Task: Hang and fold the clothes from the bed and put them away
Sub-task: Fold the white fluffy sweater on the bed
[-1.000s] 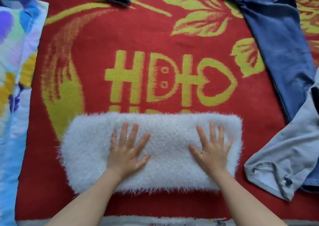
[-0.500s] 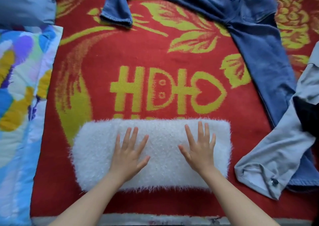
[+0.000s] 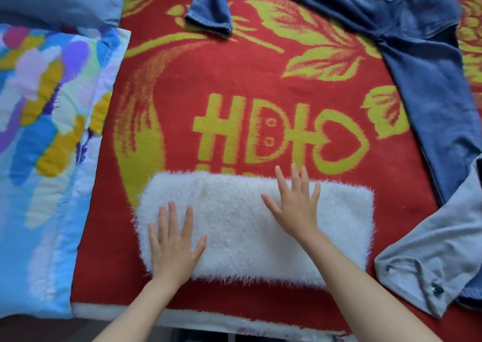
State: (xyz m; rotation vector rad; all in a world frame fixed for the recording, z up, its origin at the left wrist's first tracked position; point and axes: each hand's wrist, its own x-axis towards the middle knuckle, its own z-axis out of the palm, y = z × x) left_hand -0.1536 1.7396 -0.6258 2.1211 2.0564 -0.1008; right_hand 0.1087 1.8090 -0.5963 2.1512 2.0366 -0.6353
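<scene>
A white fluffy sweater point(image 3: 336, 227), folded into a long rectangle, lies on the red and yellow blanket point(image 3: 182, 86) near the bed's front edge. My left hand point(image 3: 173, 240) lies flat with fingers spread on the sweater's left end. My right hand point(image 3: 297, 203) lies flat with straight fingers on its upper middle. Blue jeans point(image 3: 422, 62) are spread across the back and right of the bed. A grey shirt point(image 3: 438, 242) with a dark button lies crumpled at the right edge, partly over the jeans.
A colourful patterned quilt point(image 3: 44, 143) is folded along the left side of the bed. A blue pillow point(image 3: 57, 0) sits at the back left. The bed's front edge point(image 3: 208, 320) runs just below the sweater.
Both hands slid left across the sweater, the left one to its left end, the right one to the middle. The camera view shifted, showing more of the jeans and pillow.
</scene>
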